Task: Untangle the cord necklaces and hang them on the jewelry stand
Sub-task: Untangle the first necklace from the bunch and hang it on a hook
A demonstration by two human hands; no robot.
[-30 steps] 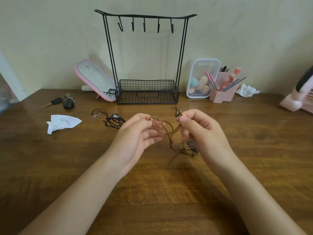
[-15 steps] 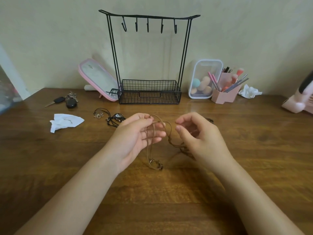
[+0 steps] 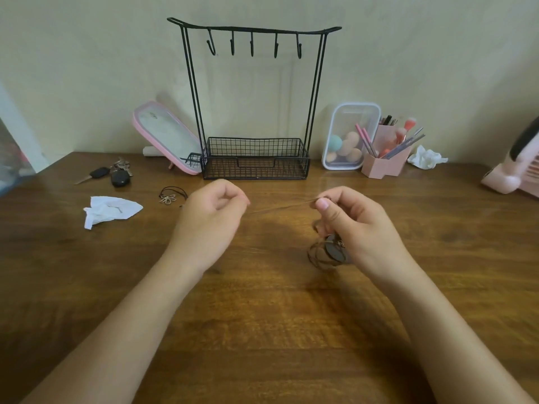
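A: Entry one, brown cord necklace (image 3: 280, 207). Location and axis?
B: Raised above the tabletop (image 3: 262, 316), on the near side of the jewelry stand (image 3: 253, 30), between both hands. One strand drawn taut, long axis left to right, right end slightly higher. Mid-length thin and blurred. Remainder bunched in a tangle (image 3: 316, 258) with a dark round pendant (image 3: 332, 250), just below the right hand.
A: Hands?
B: Left hand (image 3: 211, 217): fingers curled, thumb and fingertips pinching the strand's left end. Right hand (image 3: 355, 225): thumb and forefinger pinching the right end, lower fingers curled by the tangle.
A: Other necklaces?
B: Black cord necklace (image 3: 172, 193) with a flower-shaped pendant, flat on the tabletop, just left of the left hand and partly hidden behind it.
A: Stand?
B: Black wire, upright against the far wall. Five hooks (image 3: 252, 48) under the top bar, mesh basket (image 3: 255, 147) at the base.
A: Containers and contents?
B: Clear lidded box (image 3: 350, 112), right of the stand, standing on end: teal and peach sponges inside. Pink holder (image 3: 385, 164) just beside it: brushes and pencils, leaning right.
A: Sundries?
B: Pink-framed mirror (image 3: 166, 135), tilted, left of the stand. Keys (image 3: 112, 173), far left. White tissue (image 3: 109, 209) near them. Crumpled tissue (image 3: 425, 157) right of the holder. Pink object (image 3: 510, 173) cut off at the right edge.
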